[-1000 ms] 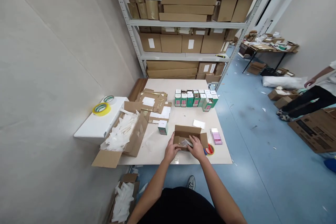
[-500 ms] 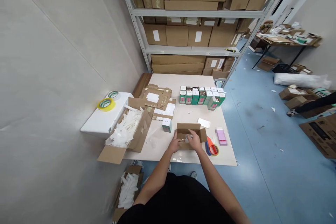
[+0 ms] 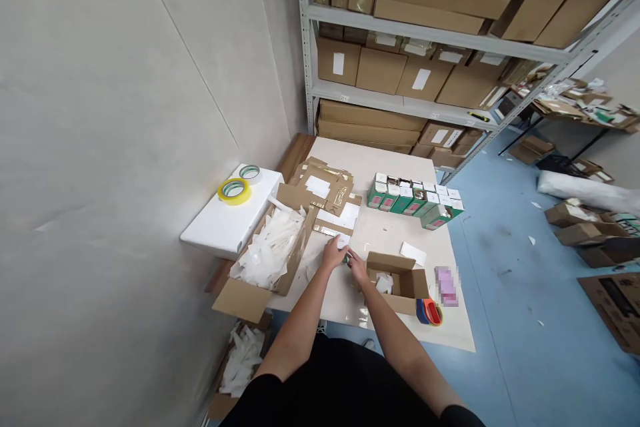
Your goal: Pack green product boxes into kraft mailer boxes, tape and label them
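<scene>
A small green-and-white box (image 3: 343,240) stands on the table, mostly covered by my hands. My left hand (image 3: 334,255) is closed round its left and near side. My right hand (image 3: 357,267) has its fingertips bent against the right side of the same box. Just right of my right hand sits an open cardboard carton (image 3: 400,261), flaps up, with crumpled white filler (image 3: 384,283) inside. A tape dispenser (image 3: 431,311) in red and blue lies against the carton's near right corner.
Rows of green boxes (image 3: 413,201) stand farther back. Flattened cardboard (image 3: 327,187) lies behind my left hand. A large carton of white paper (image 3: 270,250) is at the left, beside tape rolls (image 3: 234,191) on a white surface. A shelf rack (image 3: 400,103) holds cartons behind the table.
Both hands have left the open carton and moved left to the small green-and-white box. White filler now shows inside the carton. The camera view has turned to the left.
</scene>
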The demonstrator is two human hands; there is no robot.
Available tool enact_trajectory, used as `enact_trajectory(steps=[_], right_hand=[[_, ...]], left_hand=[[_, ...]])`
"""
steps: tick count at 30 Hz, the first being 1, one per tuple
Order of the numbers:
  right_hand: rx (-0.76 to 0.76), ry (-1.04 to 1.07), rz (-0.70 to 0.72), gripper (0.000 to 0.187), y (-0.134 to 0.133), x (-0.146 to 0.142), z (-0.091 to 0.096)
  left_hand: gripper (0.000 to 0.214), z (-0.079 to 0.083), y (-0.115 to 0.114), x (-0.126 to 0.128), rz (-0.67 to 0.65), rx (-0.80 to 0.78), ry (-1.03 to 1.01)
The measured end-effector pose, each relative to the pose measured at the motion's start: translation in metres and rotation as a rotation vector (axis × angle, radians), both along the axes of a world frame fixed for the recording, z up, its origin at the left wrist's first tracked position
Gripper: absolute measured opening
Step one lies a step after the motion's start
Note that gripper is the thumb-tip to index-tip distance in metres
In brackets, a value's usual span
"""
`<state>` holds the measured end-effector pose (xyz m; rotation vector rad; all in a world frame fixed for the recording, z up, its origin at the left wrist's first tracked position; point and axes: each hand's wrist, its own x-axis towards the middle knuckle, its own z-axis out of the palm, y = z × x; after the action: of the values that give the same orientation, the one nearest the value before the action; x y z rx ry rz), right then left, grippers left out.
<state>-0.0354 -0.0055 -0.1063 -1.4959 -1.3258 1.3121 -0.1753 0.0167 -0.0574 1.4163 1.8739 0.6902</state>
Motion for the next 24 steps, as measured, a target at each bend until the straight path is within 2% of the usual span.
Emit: enact_trajectory(steps=[3,6,9,13,18,21,24], right_hand=[[-0.042,0.052,0.048,0.059,-0.005,-0.017,-0.004],[-0.085,0.083,0.086,0.056,-0.003,-0.027,-0.002],[-0.143,0.091,0.098,0.054,0.004,-0.034,0.0],[-0.113,-0.079,0.078,0.051,0.012,-0.036,0.0],[-0.04,-0.199,-0.149,0.065,0.009,-0.025,0.007],[-0.009,-0.135,-0.218,0.069,0.001,-0.01,0.017],[0.038,-0.062,-0.286,0.065,-0.014,0.013,0.027]], left_hand=[[0.076,-0.008,0.003,-0.017,-0.025,-0.061,0.054],[0.072,-0.013,0.001,-0.033,0.008,-0.046,0.063],[0.066,-0.011,-0.003,-0.048,0.059,-0.023,0.024],[0.06,0.004,-0.015,-0.068,0.149,0.019,-0.072],[0.054,0.035,-0.032,-0.092,0.233,0.143,-0.232],[0.055,0.044,-0.034,-0.086,0.209,0.15,-0.302],[0.054,0.039,-0.035,-0.059,0.12,0.134,-0.332]])
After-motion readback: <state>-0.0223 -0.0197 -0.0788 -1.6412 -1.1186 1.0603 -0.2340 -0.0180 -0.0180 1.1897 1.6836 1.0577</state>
